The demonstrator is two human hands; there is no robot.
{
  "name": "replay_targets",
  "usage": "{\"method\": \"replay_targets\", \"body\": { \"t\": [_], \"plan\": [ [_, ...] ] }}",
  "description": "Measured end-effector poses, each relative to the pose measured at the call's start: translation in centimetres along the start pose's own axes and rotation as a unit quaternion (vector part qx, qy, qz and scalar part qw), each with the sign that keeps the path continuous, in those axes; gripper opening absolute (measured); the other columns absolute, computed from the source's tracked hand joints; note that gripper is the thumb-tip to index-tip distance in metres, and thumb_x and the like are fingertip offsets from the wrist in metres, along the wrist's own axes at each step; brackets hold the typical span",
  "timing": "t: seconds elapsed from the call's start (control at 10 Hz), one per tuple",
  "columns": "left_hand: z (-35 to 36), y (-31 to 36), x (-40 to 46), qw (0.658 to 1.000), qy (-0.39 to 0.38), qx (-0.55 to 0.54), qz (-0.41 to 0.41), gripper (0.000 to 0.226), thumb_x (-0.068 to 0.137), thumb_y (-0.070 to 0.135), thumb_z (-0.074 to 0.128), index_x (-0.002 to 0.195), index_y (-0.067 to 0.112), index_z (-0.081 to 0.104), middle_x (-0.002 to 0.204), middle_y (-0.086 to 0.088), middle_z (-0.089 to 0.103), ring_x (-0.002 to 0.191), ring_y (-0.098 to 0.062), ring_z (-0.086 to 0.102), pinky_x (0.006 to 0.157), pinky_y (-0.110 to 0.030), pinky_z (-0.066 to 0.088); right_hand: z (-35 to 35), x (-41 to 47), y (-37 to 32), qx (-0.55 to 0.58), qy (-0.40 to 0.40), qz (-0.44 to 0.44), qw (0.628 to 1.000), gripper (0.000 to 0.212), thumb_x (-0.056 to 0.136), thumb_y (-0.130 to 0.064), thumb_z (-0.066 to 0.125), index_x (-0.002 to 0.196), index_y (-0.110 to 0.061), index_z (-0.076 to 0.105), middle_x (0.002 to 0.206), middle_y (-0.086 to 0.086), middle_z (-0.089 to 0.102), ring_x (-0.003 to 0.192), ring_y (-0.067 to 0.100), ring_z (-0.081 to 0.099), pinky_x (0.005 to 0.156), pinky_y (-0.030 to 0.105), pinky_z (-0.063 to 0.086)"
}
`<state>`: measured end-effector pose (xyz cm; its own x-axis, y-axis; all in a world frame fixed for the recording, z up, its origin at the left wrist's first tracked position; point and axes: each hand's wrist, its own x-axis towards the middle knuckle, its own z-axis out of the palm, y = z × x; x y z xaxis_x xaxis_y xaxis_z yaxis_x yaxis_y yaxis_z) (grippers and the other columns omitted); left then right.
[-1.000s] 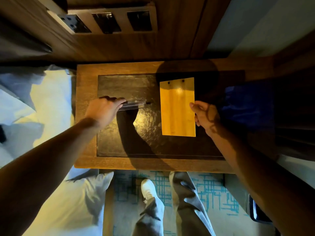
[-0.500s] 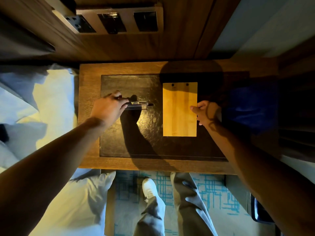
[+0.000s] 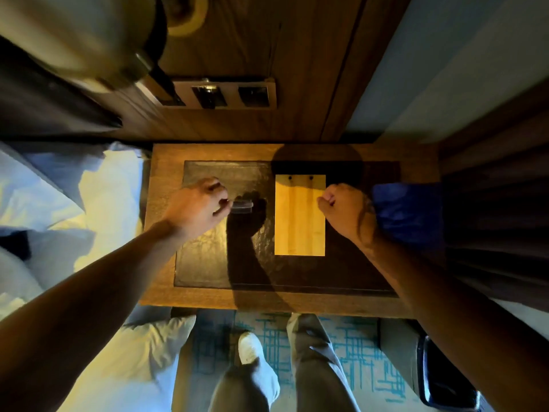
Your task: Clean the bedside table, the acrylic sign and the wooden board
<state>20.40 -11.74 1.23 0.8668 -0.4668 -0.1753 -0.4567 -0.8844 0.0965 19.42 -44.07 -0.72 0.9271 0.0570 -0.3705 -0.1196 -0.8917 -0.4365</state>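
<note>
Two bare arms reach down over the bedside table (image 3: 208, 153), a wooden-framed top with a dark, glossy textured inset. White bedding (image 3: 98, 203) lies just beside the table's left edge, and a wall panel of switches (image 3: 228, 95) sits on the wood panelling behind its far edge. At the table's near edge a pale carpet with teal line pattern (image 3: 350, 367) shows, with the person's trouser legs and a white shoe (image 3: 249, 347) on it.

On the table's dark inset, right of centre, the wooden board (image 3: 299, 221) lies flat, long side running front to back, two small dark dots near its far end. A blue cloth (image 3: 407, 215) rests at the table's right side, in shadow.

Left of the board, the left hand (image 3: 197, 208) curls its fingers round one end of the acrylic sign (image 3: 242, 206), a small clear piece held just above the inset. The right hand (image 3: 346, 214) is a closed fist at the board's right edge; whether it grips the board or the cloth cannot be told.

No writing, brand or label is readable on the sign, board or switches.
</note>
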Motion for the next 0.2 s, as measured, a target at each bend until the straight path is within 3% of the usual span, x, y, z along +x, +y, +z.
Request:
{"method": "replay_targets", "body": {
  "t": [0.1,0.2],
  "plan": [
    [-3.6,1.8,1.1,0.996,0.030,-0.077,-0.022,0.057,0.099,0.056,0.028,0.084,0.018,0.068,0.070,-0.001,0.065,0.052,-0.018,0.060,0.050,-0.034,0.055,-5.2,-1.6,-3.4,0.007,-0.016,-0.071,0.997,0.035,0.101,-0.035,0.053,0.070,-0.019,0.053,0.075,0.000,0.050,0.068,0.016,0.049,0.063,0.036,0.042],
    [-5.3,4.6,-1.5,0.988,0.031,-0.153,-0.008,0.054,0.100,0.054,0.033,0.086,0.020,0.072,0.064,0.002,0.068,0.047,-0.014,0.060,0.047,-0.027,0.050,-9.7,-5.0,-5.6,0.028,-0.029,-0.088,0.995,0.042,0.101,-0.037,0.053,0.062,-0.024,0.045,0.062,-0.005,0.044,0.057,0.011,0.043,0.053,0.026,0.033]
  ]
}}
